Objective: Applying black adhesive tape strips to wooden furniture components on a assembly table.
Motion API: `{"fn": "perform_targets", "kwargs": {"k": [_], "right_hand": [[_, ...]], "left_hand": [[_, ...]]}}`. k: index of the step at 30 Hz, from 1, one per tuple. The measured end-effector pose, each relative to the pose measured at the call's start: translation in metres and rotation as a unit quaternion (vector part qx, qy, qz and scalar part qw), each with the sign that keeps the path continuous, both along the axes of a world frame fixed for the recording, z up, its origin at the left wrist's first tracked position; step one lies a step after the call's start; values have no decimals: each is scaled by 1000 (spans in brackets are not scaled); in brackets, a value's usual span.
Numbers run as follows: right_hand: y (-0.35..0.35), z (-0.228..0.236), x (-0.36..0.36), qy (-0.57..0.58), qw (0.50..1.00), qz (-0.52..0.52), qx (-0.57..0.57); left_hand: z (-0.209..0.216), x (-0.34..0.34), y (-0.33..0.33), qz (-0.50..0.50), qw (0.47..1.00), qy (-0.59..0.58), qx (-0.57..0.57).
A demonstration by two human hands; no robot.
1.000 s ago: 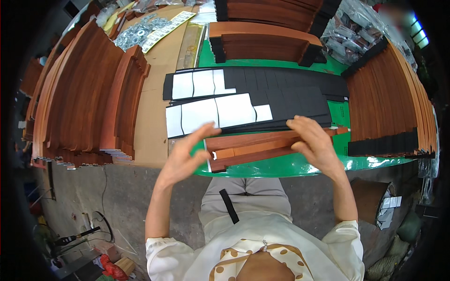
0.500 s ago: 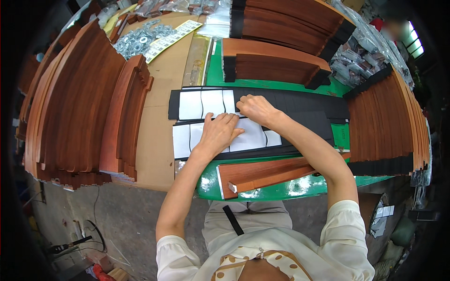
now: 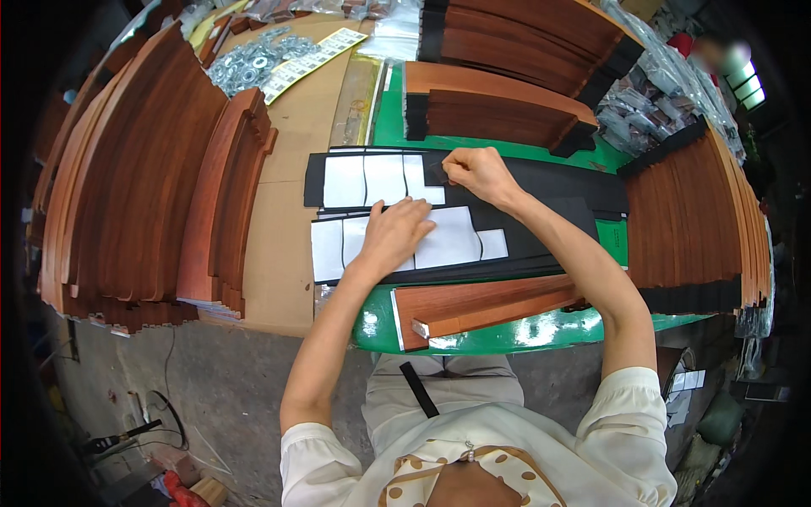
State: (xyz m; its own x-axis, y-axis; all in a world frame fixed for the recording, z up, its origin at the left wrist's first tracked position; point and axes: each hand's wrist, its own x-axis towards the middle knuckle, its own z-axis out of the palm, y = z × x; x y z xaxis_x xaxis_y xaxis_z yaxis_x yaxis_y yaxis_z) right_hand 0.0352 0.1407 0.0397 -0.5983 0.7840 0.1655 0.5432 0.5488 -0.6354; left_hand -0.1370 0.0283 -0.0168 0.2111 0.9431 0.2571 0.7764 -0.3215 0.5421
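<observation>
Black flat strips (image 3: 541, 182) lie on the table before me, with white panels (image 3: 345, 181) in two rows on their left part, crossed by thin dark lines. My left hand (image 3: 395, 233) lies palm down with fingers spread, across the nearer white row. At the right end of the farther row, my right hand (image 3: 483, 176) is closed in a pinch at the edge of a small black piece (image 3: 435, 173). The fingertips partly hide that piece, and whether it is separate from the strip below is unclear.
Brown wooden boards stand in stacks at left (image 3: 152, 177), right (image 3: 684, 211) and back (image 3: 515, 42). Two loose wooden pieces (image 3: 490, 308) lie at the green table's (image 3: 372, 325) near edge. Metal washers (image 3: 253, 63) and a label sheet (image 3: 312, 63) lie back left; bagged parts (image 3: 638, 118) back right.
My right hand has moved slightly away from me and right, uncovering the small black piece and the farther white row's end. My left hand stays nearly in place.
</observation>
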Motion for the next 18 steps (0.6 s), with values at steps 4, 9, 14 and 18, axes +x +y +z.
{"fn": "perform_targets", "kwargs": {"k": [4, 9, 14, 18], "right_hand": [[-44, 48, 17, 55, 998, -18, -39], [-104, 75, 34, 75, 932, 86, 345], [-148, 84, 48, 53, 873, 96, 476], [-179, 90, 56, 94, 917, 118, 369]], "left_hand": [[44, -2, -9, 63, 974, -211, 53], [120, 20, -56, 25, 968, -247, 30], [134, 36, -95, 16, 971, -233, 42], [136, 39, -127, 18, 978, -182, 103]]}}
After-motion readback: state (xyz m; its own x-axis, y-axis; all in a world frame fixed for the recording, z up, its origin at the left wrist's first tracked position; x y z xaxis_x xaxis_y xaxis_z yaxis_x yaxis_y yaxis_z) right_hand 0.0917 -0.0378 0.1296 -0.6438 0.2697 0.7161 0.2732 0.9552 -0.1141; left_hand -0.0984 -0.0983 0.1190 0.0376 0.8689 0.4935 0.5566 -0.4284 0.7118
